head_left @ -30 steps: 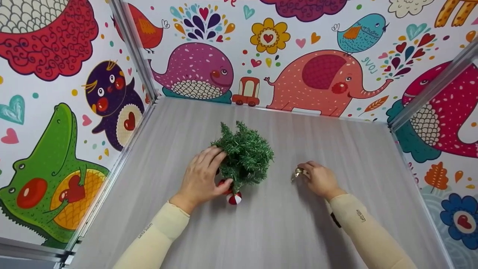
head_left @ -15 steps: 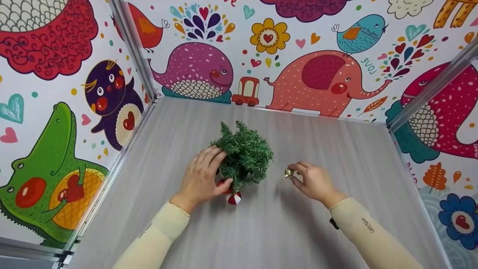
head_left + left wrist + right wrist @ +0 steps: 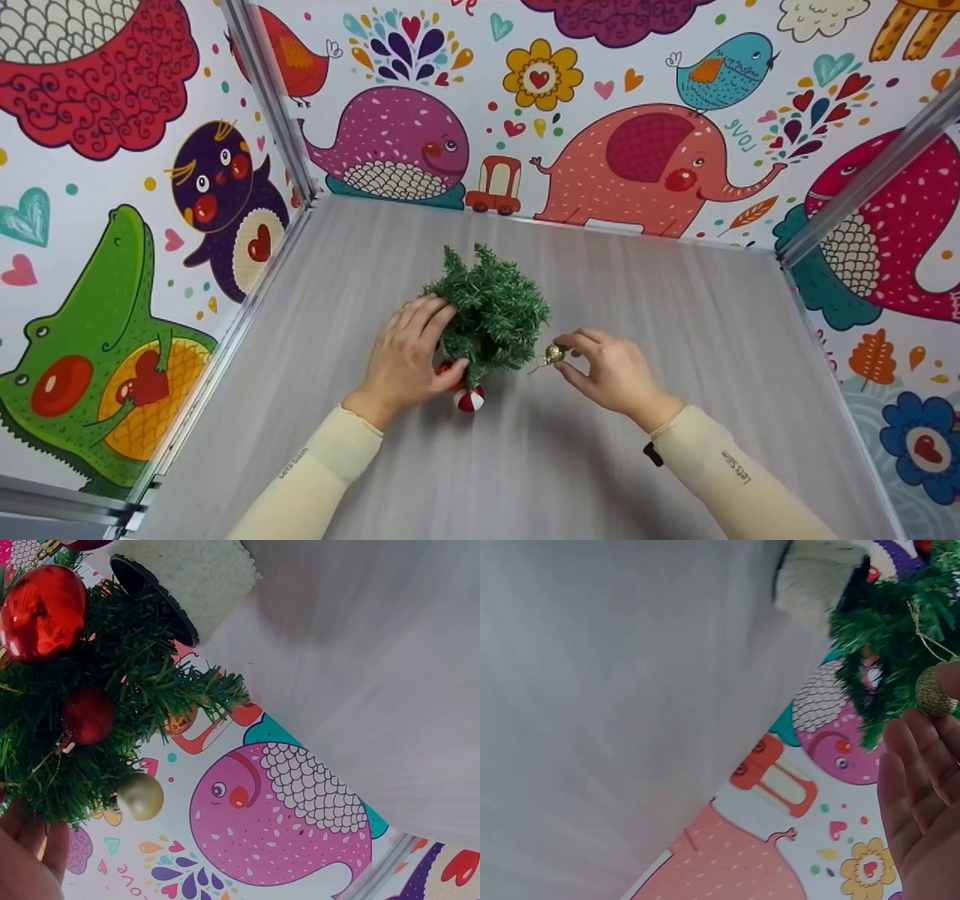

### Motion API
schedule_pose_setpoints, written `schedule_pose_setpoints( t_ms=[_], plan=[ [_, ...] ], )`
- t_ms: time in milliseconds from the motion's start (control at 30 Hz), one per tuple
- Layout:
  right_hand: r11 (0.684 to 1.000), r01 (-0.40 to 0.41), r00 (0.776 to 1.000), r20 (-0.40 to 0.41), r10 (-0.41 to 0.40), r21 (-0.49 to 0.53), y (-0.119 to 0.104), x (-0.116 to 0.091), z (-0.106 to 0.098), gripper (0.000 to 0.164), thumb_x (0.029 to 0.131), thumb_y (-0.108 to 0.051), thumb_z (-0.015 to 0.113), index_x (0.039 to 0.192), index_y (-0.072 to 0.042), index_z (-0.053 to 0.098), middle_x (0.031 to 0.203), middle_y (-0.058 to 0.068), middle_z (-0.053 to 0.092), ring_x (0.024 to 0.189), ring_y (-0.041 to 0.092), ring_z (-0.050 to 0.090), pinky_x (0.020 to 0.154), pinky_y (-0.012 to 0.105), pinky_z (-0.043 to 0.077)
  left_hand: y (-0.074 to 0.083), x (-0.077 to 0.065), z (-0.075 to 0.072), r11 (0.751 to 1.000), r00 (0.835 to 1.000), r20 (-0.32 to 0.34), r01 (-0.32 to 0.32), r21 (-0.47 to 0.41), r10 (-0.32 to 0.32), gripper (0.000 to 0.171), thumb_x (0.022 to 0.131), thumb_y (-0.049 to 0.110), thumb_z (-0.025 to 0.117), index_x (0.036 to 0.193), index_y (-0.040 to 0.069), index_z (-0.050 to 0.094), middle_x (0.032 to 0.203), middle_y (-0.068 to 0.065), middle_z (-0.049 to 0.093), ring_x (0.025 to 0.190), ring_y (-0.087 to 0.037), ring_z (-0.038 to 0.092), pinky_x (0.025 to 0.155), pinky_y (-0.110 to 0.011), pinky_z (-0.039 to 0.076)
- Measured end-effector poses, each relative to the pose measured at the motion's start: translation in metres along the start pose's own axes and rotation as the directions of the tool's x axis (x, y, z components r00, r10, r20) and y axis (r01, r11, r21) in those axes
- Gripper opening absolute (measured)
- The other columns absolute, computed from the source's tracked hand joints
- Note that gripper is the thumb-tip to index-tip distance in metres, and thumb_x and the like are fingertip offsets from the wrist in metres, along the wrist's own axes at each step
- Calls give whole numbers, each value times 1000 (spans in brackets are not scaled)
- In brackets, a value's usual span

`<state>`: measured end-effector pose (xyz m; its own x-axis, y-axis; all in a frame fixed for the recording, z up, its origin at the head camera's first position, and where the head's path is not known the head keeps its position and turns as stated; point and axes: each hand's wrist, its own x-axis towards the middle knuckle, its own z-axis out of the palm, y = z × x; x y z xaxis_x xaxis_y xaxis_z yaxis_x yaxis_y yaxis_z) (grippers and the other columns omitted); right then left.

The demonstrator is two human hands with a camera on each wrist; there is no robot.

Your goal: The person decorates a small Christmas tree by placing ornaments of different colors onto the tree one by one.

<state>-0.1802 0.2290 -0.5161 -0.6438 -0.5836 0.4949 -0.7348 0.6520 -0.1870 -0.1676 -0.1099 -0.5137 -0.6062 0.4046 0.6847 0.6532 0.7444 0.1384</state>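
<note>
A small green artificial Christmas tree (image 3: 491, 307) stands on the table, seen from above in the head view. My left hand (image 3: 405, 349) holds its left side, thumb and fingers among the branches. Between thumb and fingertips, my right hand (image 3: 619, 367) pinches a gold glitter bauble (image 3: 553, 353) just right of the tree. The bauble's thin gold loop (image 3: 928, 641) trails toward the branches. Hung on the tree are a shiny red bauble (image 3: 45, 613), a dark red glitter bauble (image 3: 87, 715) and a pale gold bauble (image 3: 140, 796). A red-and-white bauble (image 3: 469, 399) hangs at its near side.
The tree's base (image 3: 196, 581) is wrapped in white fluffy material and rests on the grey wood-grain table (image 3: 360, 247). Cartoon-printed panels (image 3: 600, 45) rise at the back and both sides, with metal frame posts (image 3: 274, 97) at the corners.
My right hand has moved left with the gold bauble, from well right of the tree to close beside its branches. My left hand and the tree have stayed in place.
</note>
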Motion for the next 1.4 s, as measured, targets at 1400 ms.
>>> schedule_pose_setpoints(
  t_ms=[1400],
  plan=[
    [978, -53, 992, -100, 74, 201, -53, 26, 14, 23, 89, -32, 76, 105, -16, 72, 97, -9, 69, 78, 7, 65, 60, 26, 54, 21, 5, 15, 969, 958, -161, -224, 102, 238, 49, 74, 40, 76, 109, 7, 67, 114, -12, 64, 108, -30, 60, 95, -44, 45]
  ],
)
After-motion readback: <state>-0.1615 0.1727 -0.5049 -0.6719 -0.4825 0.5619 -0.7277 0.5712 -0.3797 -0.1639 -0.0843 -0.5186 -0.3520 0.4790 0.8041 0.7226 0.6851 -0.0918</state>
